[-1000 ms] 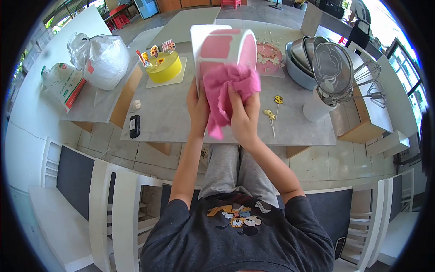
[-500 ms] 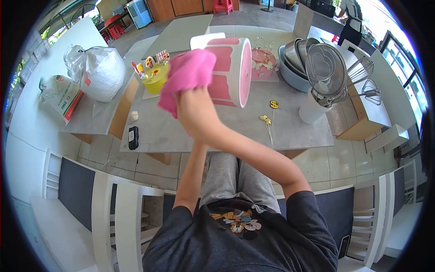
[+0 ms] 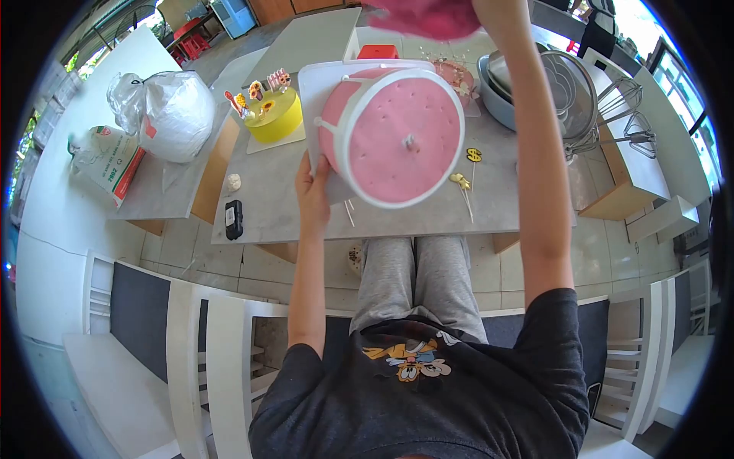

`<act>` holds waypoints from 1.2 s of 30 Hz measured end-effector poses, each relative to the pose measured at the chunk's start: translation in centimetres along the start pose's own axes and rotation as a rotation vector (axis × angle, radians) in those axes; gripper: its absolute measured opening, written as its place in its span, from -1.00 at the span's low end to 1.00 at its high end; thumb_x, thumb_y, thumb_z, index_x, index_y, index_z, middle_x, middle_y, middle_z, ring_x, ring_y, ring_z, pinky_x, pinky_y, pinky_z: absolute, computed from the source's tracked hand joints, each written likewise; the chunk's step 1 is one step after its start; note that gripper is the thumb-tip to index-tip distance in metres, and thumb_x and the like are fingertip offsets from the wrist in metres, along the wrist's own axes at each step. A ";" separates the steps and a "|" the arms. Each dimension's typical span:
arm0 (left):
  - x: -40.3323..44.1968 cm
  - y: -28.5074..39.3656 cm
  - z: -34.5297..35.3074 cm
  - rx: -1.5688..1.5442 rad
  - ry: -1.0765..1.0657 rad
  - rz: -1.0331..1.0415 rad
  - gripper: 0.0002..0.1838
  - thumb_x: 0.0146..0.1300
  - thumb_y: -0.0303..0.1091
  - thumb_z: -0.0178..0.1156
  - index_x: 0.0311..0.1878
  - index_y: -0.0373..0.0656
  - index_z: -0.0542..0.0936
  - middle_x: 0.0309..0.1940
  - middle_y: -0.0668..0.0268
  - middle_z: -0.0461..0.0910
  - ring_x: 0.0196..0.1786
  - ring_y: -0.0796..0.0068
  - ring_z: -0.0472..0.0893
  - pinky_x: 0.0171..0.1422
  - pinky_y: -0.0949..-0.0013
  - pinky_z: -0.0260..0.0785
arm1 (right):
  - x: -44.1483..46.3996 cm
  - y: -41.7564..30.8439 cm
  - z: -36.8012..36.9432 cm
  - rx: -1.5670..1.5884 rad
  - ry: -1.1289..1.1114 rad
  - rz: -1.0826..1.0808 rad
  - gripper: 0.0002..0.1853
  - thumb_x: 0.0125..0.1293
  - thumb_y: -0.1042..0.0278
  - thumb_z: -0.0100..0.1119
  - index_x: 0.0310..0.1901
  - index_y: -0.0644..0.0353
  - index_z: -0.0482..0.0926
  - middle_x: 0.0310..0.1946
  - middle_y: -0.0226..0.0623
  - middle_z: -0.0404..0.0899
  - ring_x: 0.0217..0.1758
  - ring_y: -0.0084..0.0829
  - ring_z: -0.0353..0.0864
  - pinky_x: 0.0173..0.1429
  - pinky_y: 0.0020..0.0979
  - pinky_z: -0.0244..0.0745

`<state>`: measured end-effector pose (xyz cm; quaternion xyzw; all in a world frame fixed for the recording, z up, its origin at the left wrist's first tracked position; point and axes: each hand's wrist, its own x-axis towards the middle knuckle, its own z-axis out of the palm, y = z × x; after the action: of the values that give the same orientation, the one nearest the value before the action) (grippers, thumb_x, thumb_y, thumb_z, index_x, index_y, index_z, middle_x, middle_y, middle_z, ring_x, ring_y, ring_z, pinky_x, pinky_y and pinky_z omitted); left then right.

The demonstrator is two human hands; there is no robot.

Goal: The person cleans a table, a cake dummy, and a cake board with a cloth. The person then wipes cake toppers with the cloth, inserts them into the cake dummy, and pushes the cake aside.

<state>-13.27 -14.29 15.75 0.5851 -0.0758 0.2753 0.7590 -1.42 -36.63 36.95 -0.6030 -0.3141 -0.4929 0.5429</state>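
Note:
A pink and white display cake (image 3: 405, 138) on a white board (image 3: 310, 84) is tipped so that its round top faces me. Small holes dot that top, with a little stub near the middle. My left hand (image 3: 312, 187) grips the board's lower left edge, its fingers partly hidden behind. Beyond the cake, at the top edge of the view, my right hand (image 3: 497, 9) is raised and closed on a pink cloth (image 3: 428, 18), which is blurred by motion. The hand is partly cut off by the frame.
A yellow cake (image 3: 275, 118) with toppers stands left of the display cake. Gold toppers (image 3: 463, 183) and a black case (image 3: 233, 219) lie on the grey table (image 3: 283, 218). Metal bowls and whisks (image 3: 619, 96) stand at right. Plastic bags (image 3: 176, 115) sit at left.
My right hand has swung up and right, away from the cake, carrying the cloth. The cake has turned so its top faces me, and my left hand now shows on the board.

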 end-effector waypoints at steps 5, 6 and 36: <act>-0.9 -1.4 -1.9 -0.111 -0.179 -0.081 -0.63 0.25 -0.33 -0.05 0.10 -0.27 0.35 -0.09 0.27 0.50 -0.07 0.50 0.51 0.03 0.46 0.36 | -4.5 2.2 -0.8 0.013 -0.951 0.256 -0.76 0.15 0.51 -0.02 -0.13 0.34 0.47 -0.41 -0.38 0.57 -0.34 -0.67 0.40 -0.14 -0.52 0.38; -1.5 -1.0 -1.2 -0.115 -0.186 -0.075 -0.63 0.25 -0.33 -0.05 0.10 -0.27 0.35 -0.09 0.27 0.50 -0.07 0.50 0.51 0.03 0.46 0.36 | -4.4 1.8 -1.6 -0.022 -0.968 0.267 -0.75 0.10 0.51 -0.04 -0.16 0.31 0.50 -0.37 -0.26 0.57 -0.33 -0.46 0.47 -0.14 -0.43 0.39; -2.9 -3.1 7.2 -0.433 -0.036 -0.192 -0.55 0.32 -0.26 -0.16 0.27 -0.02 0.11 0.20 0.33 0.21 0.24 0.40 0.23 0.28 0.22 0.14 | -17.0 -1.3 -3.6 0.876 0.466 1.073 -0.66 0.24 0.36 -0.06 0.04 0.25 0.31 -0.07 -0.32 0.43 -0.03 -0.44 0.45 0.00 -0.39 0.39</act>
<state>-12.61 -22.42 14.01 0.4180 -0.0905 0.1688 0.8880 -8.95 -37.14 21.22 -0.2809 -0.0201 -0.1036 0.9539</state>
